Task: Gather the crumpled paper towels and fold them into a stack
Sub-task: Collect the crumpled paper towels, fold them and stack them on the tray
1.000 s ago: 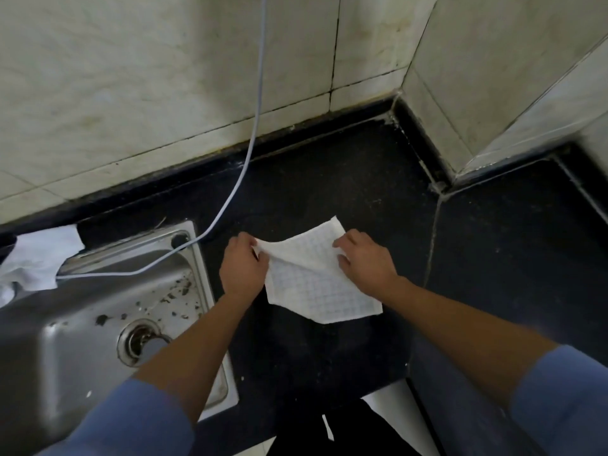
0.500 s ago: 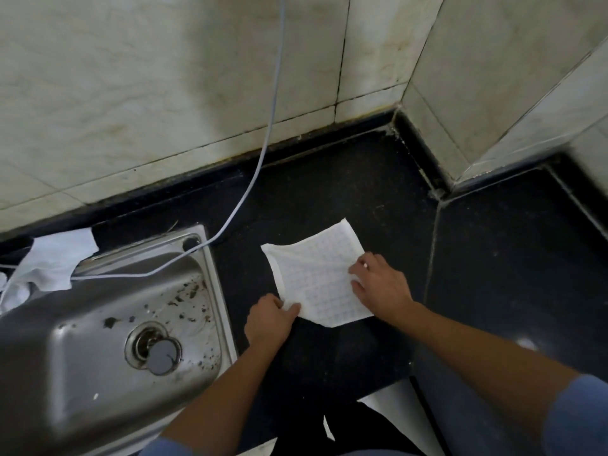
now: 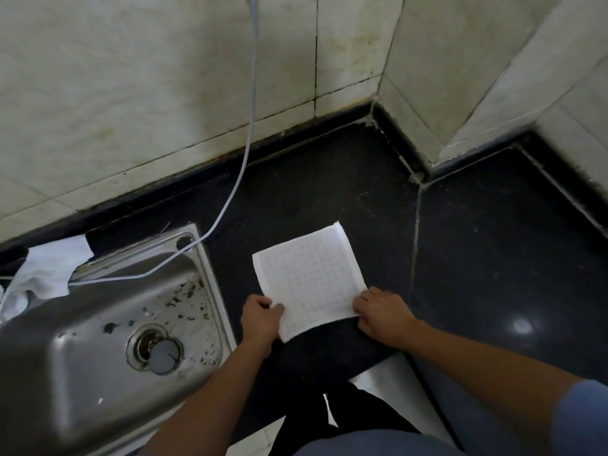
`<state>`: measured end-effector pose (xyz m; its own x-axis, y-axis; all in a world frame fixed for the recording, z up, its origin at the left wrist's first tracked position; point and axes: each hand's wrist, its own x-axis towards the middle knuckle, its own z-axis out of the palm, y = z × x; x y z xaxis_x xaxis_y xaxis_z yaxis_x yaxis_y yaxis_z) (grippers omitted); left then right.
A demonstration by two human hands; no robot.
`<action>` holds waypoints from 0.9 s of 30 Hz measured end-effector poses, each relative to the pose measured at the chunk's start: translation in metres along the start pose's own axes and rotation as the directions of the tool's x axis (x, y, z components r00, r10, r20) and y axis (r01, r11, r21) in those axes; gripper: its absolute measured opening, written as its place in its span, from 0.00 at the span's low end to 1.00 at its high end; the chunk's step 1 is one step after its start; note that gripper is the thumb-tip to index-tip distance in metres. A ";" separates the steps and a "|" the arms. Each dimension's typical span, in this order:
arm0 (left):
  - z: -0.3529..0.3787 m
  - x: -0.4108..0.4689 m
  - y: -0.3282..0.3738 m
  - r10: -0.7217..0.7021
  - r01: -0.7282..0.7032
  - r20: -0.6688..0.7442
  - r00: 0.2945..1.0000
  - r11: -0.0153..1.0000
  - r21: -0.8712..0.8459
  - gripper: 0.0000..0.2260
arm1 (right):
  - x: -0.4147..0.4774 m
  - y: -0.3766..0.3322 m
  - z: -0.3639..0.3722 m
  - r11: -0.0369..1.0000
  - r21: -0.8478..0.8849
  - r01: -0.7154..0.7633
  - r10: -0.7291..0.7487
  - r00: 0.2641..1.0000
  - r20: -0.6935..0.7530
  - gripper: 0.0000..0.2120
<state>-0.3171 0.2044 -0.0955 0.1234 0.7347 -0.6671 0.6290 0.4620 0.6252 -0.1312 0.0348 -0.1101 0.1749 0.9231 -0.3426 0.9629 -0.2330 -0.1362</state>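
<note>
A white embossed paper towel point(image 3: 307, 278) lies spread flat on the black countertop point(image 3: 329, 185), just right of the sink. My left hand point(image 3: 261, 319) pinches its near left corner. My right hand point(image 3: 383, 312) grips its near right corner with curled fingers. A second, crumpled white paper towel point(image 3: 49, 268) sits at the far left on the sink's back rim.
A steel sink point(image 3: 98, 340) with dark specks and a drain plug point(image 3: 161, 355) fills the lower left. A thin grey cable point(image 3: 245, 153) hangs down the tiled wall point(image 3: 164, 77) into the sink. The counter turns a corner at the right.
The towel has been laid out flat. My left hand moved from its far corner to the near left corner; my right hand slid down to the near right corner.
</note>
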 end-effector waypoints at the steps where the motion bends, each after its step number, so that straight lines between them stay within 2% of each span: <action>1: -0.005 -0.002 -0.008 -0.058 0.057 0.033 0.998 0.998 0.037 0.11 | -0.004 0.000 0.001 0.999 0.039 0.005 -0.006 0.999 0.039 0.11; 2: -0.011 -0.004 -0.014 -0.098 0.094 0.058 0.993 0.993 0.075 0.15 | -0.008 0.001 0.001 0.998 0.062 0.003 -0.006 0.999 0.046 0.14; 3: -0.016 -0.005 -0.020 -0.072 0.065 0.045 0.996 0.985 0.157 0.16 | -0.010 0.002 0.000 0.998 0.062 0.010 -0.012 0.999 0.037 0.16; 4: -0.021 -0.007 -0.023 0.027 -0.028 0.009 1.000 0.953 0.302 0.17 | -0.012 0.003 0.000 0.998 0.046 0.031 -0.032 0.999 0.032 0.16; 6: -0.027 -0.010 -0.028 0.324 -0.288 0.040 0.945 0.770 0.569 0.12 | -0.015 0.002 0.000 0.998 -0.022 0.057 -0.057 0.998 0.014 0.13; 8: -0.022 -0.019 -0.028 0.496 -0.521 0.235 0.836 0.581 0.625 0.06 | -0.016 0.000 0.001 0.994 -0.078 0.080 -0.080 0.997 0.000 0.13; 11: 0.003 -0.033 -0.034 0.503 -0.716 0.525 0.686 0.340 0.610 0.10 | -0.016 0.000 0.004 0.993 -0.091 0.069 -0.069 0.998 0.003 0.12; 12: 0.012 -0.035 -0.037 0.487 -0.736 0.571 0.661 0.272 0.620 0.13 | -0.014 0.002 0.003 0.993 -0.086 0.075 -0.078 0.996 -0.036 0.10; 14: 0.027 -0.035 -0.043 0.471 -0.719 0.586 0.660 0.169 0.674 0.17 | -0.013 0.007 0.000 0.997 -0.030 0.066 -0.069 0.990 -0.119 0.06; 16: 0.031 -0.034 -0.046 0.503 -0.694 0.554 0.664 0.137 0.707 0.15 | -0.014 0.008 -0.003 0.996 -0.026 0.080 -0.083 0.986 -0.143 0.10; 18: 0.027 -0.032 -0.048 0.528 -0.689 0.551 0.646 0.093 0.719 0.12 | -0.016 0.009 -0.003 0.991 -0.067 0.116 -0.124 0.983 -0.137 0.08; 20: 0.018 -0.027 -0.052 0.546 -0.691 0.560 0.623 0.050 0.721 0.15 | -0.020 0.010 -0.001 0.989 -0.096 0.113 -0.120 0.990 -0.076 0.06; 22: 0.006 -0.024 -0.055 0.545 -0.733 0.598 0.588 0.046 0.679 0.17 | -0.024 0.010 0.004 0.992 -0.061 0.112 -0.113 0.993 -0.018 0.10; 23: 0.000 -0.024 -0.057 0.524 -0.762 0.624 0.579 0.077 0.642 0.15 | -0.026 0.010 0.005 0.994 -0.025 0.108 -0.107 0.994 0.011 0.10; 24: -0.006 -0.024 -0.058 0.496 -0.783 0.639 0.588 0.150 0.603 0.12 | -0.027 0.009 0.002 0.994 0.035 0.099 -0.100 0.994 0.048 0.08; 27: -0.025 -0.023 -0.050 0.478 -0.739 0.564 0.673 0.387 0.552 0.07 | -0.022 0.021 -0.014 0.977 0.211 -0.003 -0.030 0.987 0.156 0.10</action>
<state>-0.3708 0.1767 -0.1013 0.8172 0.4348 -0.3783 0.5760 -0.6381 0.5108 -0.1122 0.0146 -0.0921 0.1115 0.8706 -0.4792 0.8972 -0.2955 -0.3282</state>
